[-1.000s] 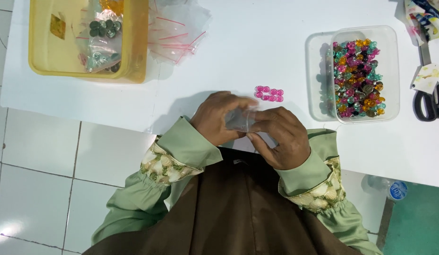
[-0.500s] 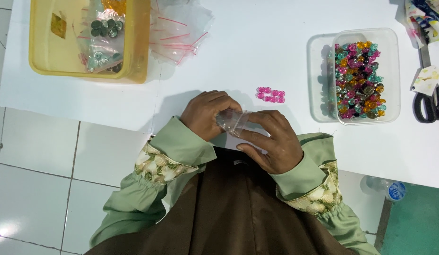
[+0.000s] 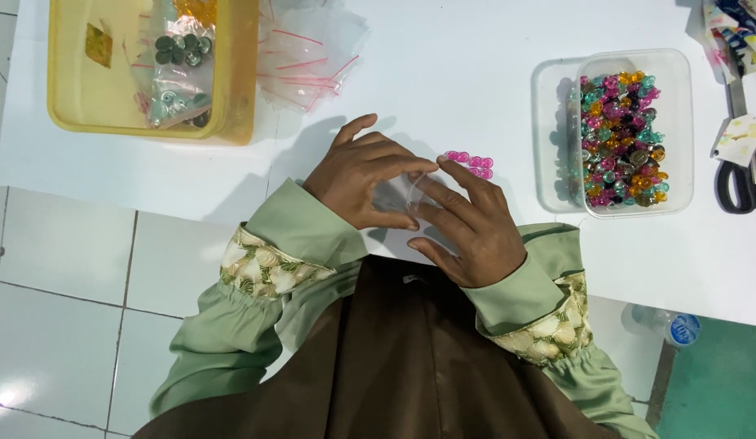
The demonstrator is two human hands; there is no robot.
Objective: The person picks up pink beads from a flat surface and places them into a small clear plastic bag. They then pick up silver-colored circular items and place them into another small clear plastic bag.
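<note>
My left hand [image 3: 363,180] and my right hand [image 3: 467,228] meet over the near edge of the white table [image 3: 443,89]. Between their fingertips they pinch a small clear plastic bag [image 3: 400,195]. Just beyond my right fingers lies a short row of pink beads [image 3: 470,164] on the table. A clear plastic box [image 3: 634,130] full of mixed coloured beads stands to the right of the hands.
A yellow tub [image 3: 150,69] at the back left holds bagged dark beads. A loose pile of clear zip bags [image 3: 309,53] lies beside it. Black-handled scissors [image 3: 740,175] rest at the right edge. Tiled floor lies below the table edge.
Both hands have shifted slightly toward me and left, still working the clear bag between the fingers. The pink beads stayed in place.
</note>
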